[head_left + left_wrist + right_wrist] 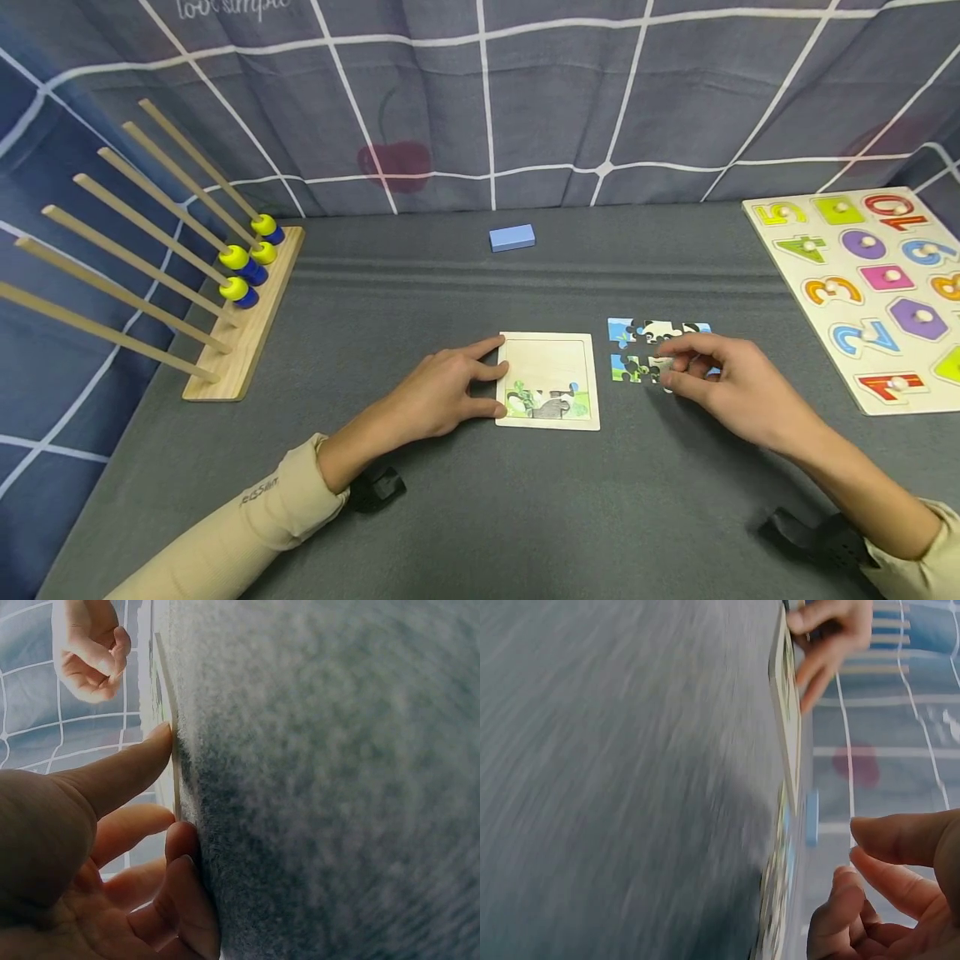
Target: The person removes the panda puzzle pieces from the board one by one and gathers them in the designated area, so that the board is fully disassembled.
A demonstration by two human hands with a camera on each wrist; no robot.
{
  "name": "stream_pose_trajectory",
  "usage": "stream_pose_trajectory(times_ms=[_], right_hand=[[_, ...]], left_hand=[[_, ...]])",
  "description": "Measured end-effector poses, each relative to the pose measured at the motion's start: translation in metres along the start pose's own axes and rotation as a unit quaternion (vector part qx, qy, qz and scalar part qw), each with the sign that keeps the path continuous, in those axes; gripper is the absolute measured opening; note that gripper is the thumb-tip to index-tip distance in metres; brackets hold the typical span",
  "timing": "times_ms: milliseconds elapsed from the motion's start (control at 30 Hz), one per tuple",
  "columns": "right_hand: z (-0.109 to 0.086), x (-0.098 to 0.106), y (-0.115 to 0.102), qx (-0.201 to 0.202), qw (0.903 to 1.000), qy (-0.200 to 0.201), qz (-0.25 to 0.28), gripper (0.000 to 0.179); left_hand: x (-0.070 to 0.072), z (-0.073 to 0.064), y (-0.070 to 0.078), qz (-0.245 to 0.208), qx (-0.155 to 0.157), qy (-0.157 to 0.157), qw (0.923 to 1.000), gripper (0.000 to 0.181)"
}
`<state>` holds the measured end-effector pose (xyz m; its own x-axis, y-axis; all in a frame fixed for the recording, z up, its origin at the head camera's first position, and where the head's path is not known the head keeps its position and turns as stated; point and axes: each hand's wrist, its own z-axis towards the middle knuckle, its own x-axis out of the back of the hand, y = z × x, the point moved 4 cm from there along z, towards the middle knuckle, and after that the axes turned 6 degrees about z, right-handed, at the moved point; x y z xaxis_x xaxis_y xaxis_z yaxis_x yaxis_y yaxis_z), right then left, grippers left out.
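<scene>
A square wooden puzzle board (547,358) lies flat, its lower part filled with pieces of a panda picture (550,402) and its upper part bare wood. Along its left edge rest the fingertips and thumb of my left hand (446,387), spread apart. To the right of the board, loose jigsaw pieces (621,331) with panda and sky print lie in two rows. My right hand (720,379) hovers over these pieces, partly covering them, fingers bent. In the right wrist view a small gap shows between thumb and index finger, with nothing in it.
At the left stands a wooden peg rack (262,325) with tall rods and several yellow and blue beads. A blue block (512,237) lies near the back. A number-and-shape knob board (821,321) occupies the right side. A gridded cloth (540,108) hangs behind.
</scene>
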<state>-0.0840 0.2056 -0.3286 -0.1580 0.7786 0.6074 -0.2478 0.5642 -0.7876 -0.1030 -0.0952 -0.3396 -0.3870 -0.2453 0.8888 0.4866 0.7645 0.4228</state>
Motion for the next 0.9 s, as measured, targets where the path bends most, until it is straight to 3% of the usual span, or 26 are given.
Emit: stream_pose_trajectory(times_ms=[333,633,900], right_hand=[[0.014,-0.047,-0.037,0.017,0.9915,-0.100,0.081,0.018],[0.030,-0.093,-0.057,0.042,0.9856,-0.155,0.051,0.025],[0.038,-0.108,-0.060,0.048,0.9834,-0.174,0.017,0.029]], left_hand=[[0.000,0.001,0.000,-0.001,-0.006,-0.002,1.0000,0.057],[0.000,0.001,-0.001,-0.009,-0.001,-0.003,1.0000,0.057],[0.000,0.000,-0.001,-0.009,-0.004,-0.002,0.9999,0.057]])
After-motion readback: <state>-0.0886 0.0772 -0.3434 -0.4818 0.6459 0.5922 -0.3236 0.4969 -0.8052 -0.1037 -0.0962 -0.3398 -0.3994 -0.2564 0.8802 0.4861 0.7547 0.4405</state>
